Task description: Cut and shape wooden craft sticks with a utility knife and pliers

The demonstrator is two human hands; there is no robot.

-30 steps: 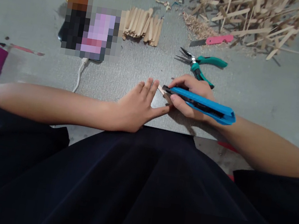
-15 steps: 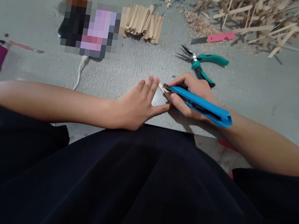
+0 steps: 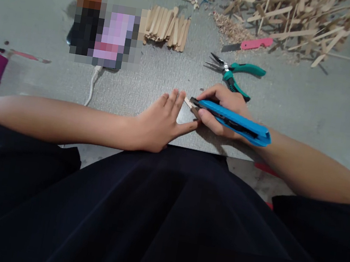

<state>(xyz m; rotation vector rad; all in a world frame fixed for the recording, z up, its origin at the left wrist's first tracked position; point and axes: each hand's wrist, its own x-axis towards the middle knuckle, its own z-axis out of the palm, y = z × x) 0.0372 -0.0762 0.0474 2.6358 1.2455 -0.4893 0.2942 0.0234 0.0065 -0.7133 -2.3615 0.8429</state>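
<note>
Cutter (image 3: 234, 121) in curled right hand (image 3: 231, 100)

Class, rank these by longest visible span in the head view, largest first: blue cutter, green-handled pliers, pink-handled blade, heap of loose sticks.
1. Heap of loose sticks, cut off by the top edge.
2. Blue cutter, perhaps enlarged by being held nearer the camera.
3. Green-handled pliers.
4. Pink-handled blade.

Beyond the right hand (image 3: 232, 99), pliers (image 3: 226, 68) block passage.
</note>
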